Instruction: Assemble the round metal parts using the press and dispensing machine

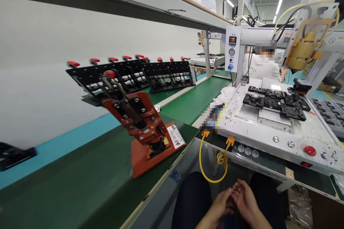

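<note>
My left hand [219,205] and my right hand [245,200] rest together over my lap at the bottom of the view, fingertips touching, fingers loosely curled, nothing visible in them. An orange-red toggle-clamp fixture [143,128] with a red-tipped lever stands tilted on the green conveyor belt [88,182], up and to the left of my hands. To the right stands a white dispensing machine [276,132] carrying black fixture plates [276,102].
Black racks with red-knobbed clamps [129,75] line the belt further back. A yellow cable [212,166] loops down from the machine's front. A red button [310,150] sits on its panel. A co-worker in white [264,66] sits beyond. A brass dispensing head [303,52] hangs at right.
</note>
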The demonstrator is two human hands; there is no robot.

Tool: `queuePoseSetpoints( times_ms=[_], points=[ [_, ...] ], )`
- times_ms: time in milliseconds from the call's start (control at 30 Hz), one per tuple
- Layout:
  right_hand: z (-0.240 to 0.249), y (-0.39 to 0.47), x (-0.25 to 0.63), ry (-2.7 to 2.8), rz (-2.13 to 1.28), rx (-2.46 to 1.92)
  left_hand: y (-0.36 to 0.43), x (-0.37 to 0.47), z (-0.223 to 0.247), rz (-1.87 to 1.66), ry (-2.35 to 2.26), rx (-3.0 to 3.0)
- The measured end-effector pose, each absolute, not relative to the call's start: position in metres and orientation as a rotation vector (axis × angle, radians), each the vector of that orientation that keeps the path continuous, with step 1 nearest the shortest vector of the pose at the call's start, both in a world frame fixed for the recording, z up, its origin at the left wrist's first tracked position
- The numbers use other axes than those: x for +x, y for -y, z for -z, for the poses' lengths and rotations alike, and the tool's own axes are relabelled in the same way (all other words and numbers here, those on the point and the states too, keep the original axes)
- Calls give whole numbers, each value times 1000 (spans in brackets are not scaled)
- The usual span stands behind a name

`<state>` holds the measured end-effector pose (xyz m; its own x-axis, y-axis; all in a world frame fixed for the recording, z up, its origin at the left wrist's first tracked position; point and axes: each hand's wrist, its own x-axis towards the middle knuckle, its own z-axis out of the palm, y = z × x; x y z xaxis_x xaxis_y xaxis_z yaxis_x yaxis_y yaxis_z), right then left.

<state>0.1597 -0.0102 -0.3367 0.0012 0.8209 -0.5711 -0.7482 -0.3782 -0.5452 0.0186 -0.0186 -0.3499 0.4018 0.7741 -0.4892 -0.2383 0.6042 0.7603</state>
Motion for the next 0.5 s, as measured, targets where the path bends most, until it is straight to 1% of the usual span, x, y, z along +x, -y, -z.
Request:
queuePoseSetpoints(
  times_ms=[167,333,433,500],
  points=[
    [335,6,169,54,-1629,-1031,18,20,359,-687,-941,646],
    [337,12,155,73,-1726,-1050,13,22,356,-677,-840,463],
    [337,17,142,257,-1821,-1109,10,20,349,-651,-711,302],
    [337,20,135,450,-1862,-1150,10,19,347,-655,-716,229]
  ],
)
